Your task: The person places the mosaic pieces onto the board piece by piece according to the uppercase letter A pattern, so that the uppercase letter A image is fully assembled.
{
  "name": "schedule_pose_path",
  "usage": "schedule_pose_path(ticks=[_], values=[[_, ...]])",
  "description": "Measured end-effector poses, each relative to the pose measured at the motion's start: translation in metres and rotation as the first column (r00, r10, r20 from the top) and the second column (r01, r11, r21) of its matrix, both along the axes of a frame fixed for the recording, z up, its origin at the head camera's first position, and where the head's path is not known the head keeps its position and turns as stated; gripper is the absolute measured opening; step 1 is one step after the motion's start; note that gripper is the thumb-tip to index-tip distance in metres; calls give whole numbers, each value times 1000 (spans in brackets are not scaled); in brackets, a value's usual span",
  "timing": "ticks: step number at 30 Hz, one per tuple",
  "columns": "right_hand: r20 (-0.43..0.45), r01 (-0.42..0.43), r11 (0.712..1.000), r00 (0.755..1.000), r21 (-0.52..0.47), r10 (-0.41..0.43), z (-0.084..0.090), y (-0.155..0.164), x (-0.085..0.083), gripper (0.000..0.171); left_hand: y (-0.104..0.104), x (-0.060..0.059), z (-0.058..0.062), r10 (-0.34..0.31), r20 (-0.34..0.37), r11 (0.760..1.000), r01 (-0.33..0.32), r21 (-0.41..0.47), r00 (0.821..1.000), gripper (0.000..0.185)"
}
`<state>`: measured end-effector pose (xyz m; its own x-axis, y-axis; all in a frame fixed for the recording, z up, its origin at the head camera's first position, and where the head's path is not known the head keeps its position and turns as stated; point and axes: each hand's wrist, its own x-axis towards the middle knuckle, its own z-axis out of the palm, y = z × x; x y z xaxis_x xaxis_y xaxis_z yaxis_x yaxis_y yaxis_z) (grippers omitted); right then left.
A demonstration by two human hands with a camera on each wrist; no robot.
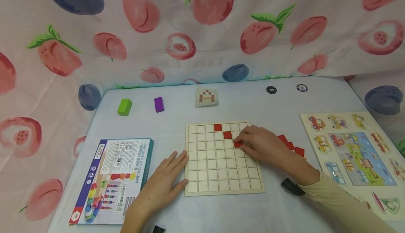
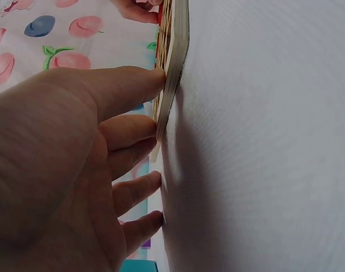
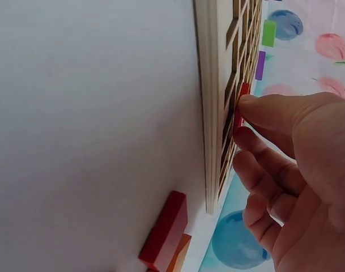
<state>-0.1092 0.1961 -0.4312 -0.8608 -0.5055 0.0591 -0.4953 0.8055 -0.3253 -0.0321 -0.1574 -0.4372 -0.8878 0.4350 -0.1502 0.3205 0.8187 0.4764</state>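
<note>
Currently, a red tile (image 1: 237,144) is pinched at a grid board (image 1: 213,175) by the right hand (image 1: 265,144)

The tile is gripped between the thumb and fingertips and is held at the third row from the far edge, towards the right side; whether it lies fully flat in its cell cannot be told. Two other red squares (image 1: 218,127) are set farther off and to the left, so that a diagonal is formed with the gripped one. By the left hand (image 1: 169,173), nothing is grasped: its fingers are extended, and the board's left edge is touched by the thumb.

Right of the board, loose red tiles (image 1: 299,151) are gathered beside the right forearm, with a puzzle board (image 1: 357,190) placed farther right. Beyond the grid board's far edge, a small pattern card (image 1: 206,97) is laid, flanked on the left by a purple block (image 1: 159,104) and a green block (image 1: 124,107). At the far right, a black chip (image 1: 271,90) and a blue-and-white chip (image 1: 302,88) are placed apart. On the near left, a flat box (image 1: 126,168) is partly covered by the left arm.
</note>
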Motion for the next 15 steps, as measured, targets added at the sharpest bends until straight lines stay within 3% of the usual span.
schedule_pose_path(ticks=[8,15], values=[[-4,49,999,999,5,-49,1,-1,3,27,1,-1,0,-4,2,1000,4,2,1000,70],[13,27,999,1000,20,-27,0,2,5,31,1,-1,0,1,9,1000,-1,-1,1000,71]])
